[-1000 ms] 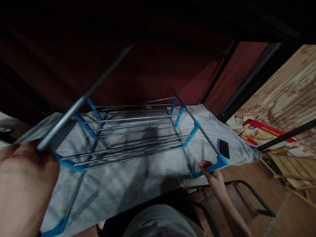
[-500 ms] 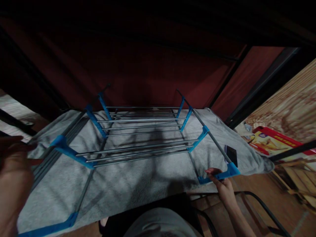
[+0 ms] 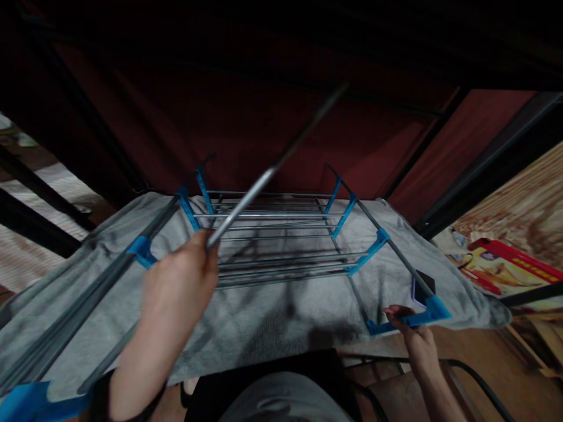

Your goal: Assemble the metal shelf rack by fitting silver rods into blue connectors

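My left hand (image 3: 180, 278) is closed around one end of a grey metal rod (image 3: 253, 196), which slants up and away over a half-built rack. The rack's side poles carry blue plastic brackets, with several thin crossbars (image 3: 281, 237) spanning between the far ones. My right hand (image 3: 416, 334) grips the nearest right blue bracket (image 3: 433, 310), its fingers over the bracket's upper edge. Behind my left hand, another blue bracket (image 3: 141, 249) is partly covered. A further bracket (image 3: 39, 401) shows at the lower left corner.
A grey cloth (image 3: 281, 316) lies under the rack. Several loose metal rods (image 3: 65, 328) rest at the left. A phone (image 3: 423, 285) lies by the right pole. A red and yellow box (image 3: 512, 266) is at the right, and a dark red panel (image 3: 246, 129) rises behind.
My left hand has come in from the left edge towards the middle, now with a metal rod in it. The view has shifted slightly left; my right hand stays on its bracket.
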`<state>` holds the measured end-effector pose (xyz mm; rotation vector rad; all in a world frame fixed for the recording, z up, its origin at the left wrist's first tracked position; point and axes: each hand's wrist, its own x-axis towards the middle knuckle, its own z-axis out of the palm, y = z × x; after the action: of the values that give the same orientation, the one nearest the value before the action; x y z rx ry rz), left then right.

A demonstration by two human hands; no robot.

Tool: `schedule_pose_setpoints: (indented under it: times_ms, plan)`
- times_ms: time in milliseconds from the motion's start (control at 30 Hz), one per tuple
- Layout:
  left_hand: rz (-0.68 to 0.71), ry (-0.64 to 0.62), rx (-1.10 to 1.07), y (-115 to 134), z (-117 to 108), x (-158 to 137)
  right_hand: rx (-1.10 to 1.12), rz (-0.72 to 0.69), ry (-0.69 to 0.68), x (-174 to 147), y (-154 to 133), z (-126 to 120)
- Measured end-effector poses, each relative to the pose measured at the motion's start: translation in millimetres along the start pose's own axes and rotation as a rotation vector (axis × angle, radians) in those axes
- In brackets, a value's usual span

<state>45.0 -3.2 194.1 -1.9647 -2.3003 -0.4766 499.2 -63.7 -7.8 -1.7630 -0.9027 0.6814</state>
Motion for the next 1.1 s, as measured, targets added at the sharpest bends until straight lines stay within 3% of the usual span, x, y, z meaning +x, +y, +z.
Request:
schedule_pose_setpoints:
  times_ms: [133,233,333,433,567,667,733,800,900,967,1033,1100]
  plan:
    - [0.217,-0.104,-0.093,38,46,-26,0.002,-0.027,0.011,-2,10,3]
    - [0.405,-0.179,-0.195,49,77,-48,0.04,0.025,0.069,-10,21,6]
    - [0.5,-0.227,-0.244,36,97,-57,0.05,0.123,0.081,-22,26,4]
    - [0.529,-0.186,-0.215,5,110,-60,0.083,0.073,0.112,-33,13,-3]
    - [0.485,-0.106,-0.141,-31,117,-67,0.174,-0.188,0.316,-41,-34,-13]
    - [0.471,-0.078,-0.186,-34,114,-73,0.078,-0.566,0.518,-47,-77,-10]
    - [0.501,-0.081,-0.222,-27,111,-77,-0.113,-0.831,0.562,-54,-98,0]
    - [0.554,-0.095,-0.241,-19,107,-80,-0.303,-0.973,0.388,-64,-111,17]
    - [0.614,-0.108,-0.26,-12,103,-83,-0.469,-1.099,-0.048,-72,-114,47]
    - [0.618,-0.111,-0.265,-13,101,-85,-0.547,-1.148,-0.27,-71,-109,65]
    - [0.624,-0.121,-0.267,-18,101,-86,-0.607,-1.162,-0.38,-67,-103,80]
    - [0.624,-0.153,-0.272,-22,105,-87,-0.645,-1.169,-0.404,-63,-97,91]
